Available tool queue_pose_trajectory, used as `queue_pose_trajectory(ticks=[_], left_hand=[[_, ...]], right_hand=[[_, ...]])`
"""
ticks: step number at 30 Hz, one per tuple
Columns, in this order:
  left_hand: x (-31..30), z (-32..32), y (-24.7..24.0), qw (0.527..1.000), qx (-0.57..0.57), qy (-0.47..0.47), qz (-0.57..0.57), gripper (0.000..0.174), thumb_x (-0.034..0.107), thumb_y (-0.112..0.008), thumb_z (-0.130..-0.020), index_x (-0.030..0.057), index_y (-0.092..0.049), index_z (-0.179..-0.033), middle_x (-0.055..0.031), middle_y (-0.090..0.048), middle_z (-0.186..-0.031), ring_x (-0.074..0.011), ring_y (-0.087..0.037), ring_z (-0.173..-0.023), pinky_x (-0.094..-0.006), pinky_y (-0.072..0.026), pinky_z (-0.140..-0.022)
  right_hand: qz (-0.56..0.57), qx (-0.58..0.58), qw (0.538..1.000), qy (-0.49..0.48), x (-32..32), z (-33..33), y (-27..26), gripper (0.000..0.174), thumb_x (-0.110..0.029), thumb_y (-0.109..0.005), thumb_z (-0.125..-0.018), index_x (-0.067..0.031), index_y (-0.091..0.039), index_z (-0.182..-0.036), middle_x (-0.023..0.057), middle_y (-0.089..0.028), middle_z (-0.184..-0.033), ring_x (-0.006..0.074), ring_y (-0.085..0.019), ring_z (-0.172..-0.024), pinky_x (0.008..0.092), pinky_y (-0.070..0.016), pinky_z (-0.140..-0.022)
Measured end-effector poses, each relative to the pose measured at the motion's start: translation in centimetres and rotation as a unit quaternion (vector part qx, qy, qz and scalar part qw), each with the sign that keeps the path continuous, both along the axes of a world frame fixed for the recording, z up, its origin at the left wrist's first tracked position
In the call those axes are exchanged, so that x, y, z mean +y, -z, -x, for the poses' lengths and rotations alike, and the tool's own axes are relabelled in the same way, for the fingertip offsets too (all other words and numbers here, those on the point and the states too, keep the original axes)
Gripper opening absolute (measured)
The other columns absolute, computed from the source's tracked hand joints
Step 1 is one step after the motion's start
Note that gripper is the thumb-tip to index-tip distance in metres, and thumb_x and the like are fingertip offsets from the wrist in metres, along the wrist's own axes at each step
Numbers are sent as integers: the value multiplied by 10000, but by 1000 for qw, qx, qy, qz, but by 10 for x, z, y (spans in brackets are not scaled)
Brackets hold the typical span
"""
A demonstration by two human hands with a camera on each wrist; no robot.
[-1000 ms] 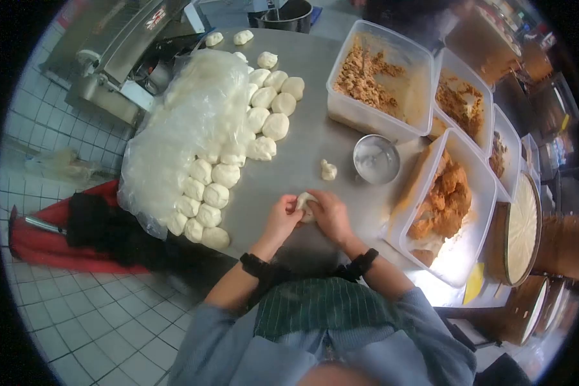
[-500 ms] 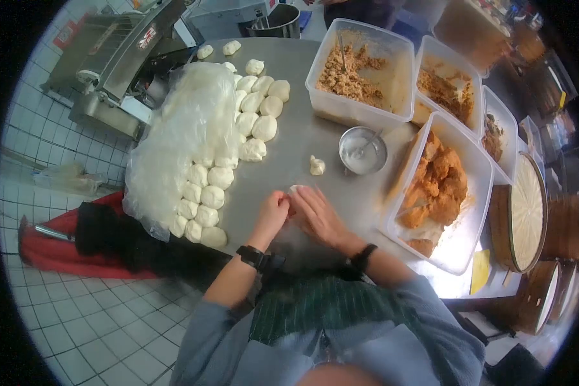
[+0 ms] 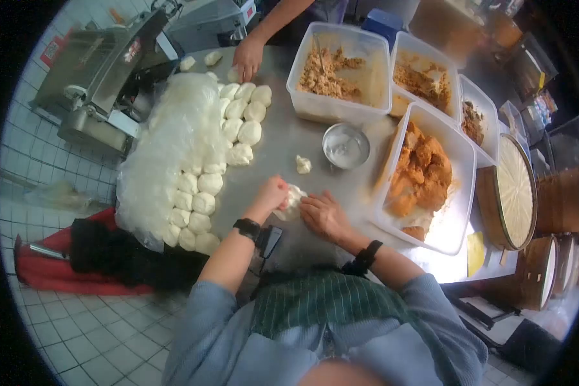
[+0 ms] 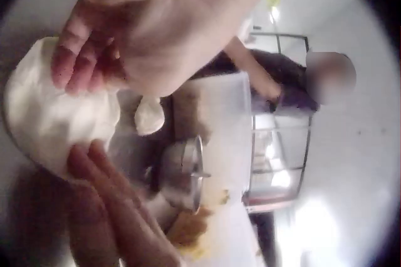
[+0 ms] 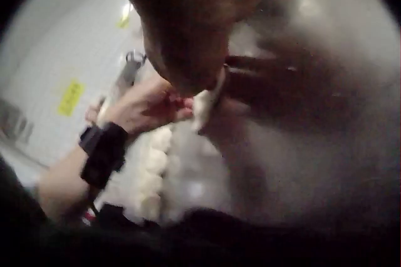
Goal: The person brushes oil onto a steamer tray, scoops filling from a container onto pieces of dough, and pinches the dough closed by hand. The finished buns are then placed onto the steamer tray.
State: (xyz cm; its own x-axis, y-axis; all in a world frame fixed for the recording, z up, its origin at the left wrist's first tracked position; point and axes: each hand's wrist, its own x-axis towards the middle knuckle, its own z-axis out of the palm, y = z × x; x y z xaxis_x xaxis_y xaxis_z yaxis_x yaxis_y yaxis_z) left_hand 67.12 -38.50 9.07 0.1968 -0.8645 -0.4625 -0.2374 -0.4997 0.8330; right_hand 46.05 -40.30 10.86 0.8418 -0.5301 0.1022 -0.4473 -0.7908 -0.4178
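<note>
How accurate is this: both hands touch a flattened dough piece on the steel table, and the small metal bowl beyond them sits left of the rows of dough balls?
One detail is wrong. The head view shows the metal bowl to the right of the rows of dough balls, beside the filling tubs. The rest holds: the left hand and right hand touch the flattened dough piece on the steel table.

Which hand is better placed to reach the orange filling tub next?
Right, probably. The right hand lies flat against the dough disc, nearer the filling tub; the left hand grips the disc.
</note>
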Motion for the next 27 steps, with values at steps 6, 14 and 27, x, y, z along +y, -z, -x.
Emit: queue_pose_trajectory(ticks=[6, 14, 27], left_hand=[[20, 9, -8, 986, 152, -70, 28, 145, 111, -504, -910, -12, -552, -968, -70, -581, -760, -157, -605, -601, -287, -508, -517], [27, 6, -23, 944, 274, -168, 74, 140, 140, -557, -891, 20, -556, -964, -65, -582, -779, -156, -595, -655, -267, -505, -562], [48, 46, -109, 728, 664, -172, 0, 507, 439, -457, -934, -7, -525, -1164, -180, -580, -1160, -290, -563, -1085, -411, -453, -934]], right_hand=[[25, -160, 987, 16, -5, -23, 14, 288, -138, -563, -839, -63, -586, -1116, 120, -590, -1168, 294, -554, -1094, 411, -448, -938], [-50, -111, 967, 222, -10, -46, 14, 240, -173, -627, -791, -61, -611, -1003, 150, -619, -945, 338, -597, -895, 430, -486, -761], [-288, -223, 929, 62, -12, 17, -150, 258, -156, -660, -798, -49, -601, -1026, 129, -647, -831, 259, -640, -765, 355, -514, -711]])
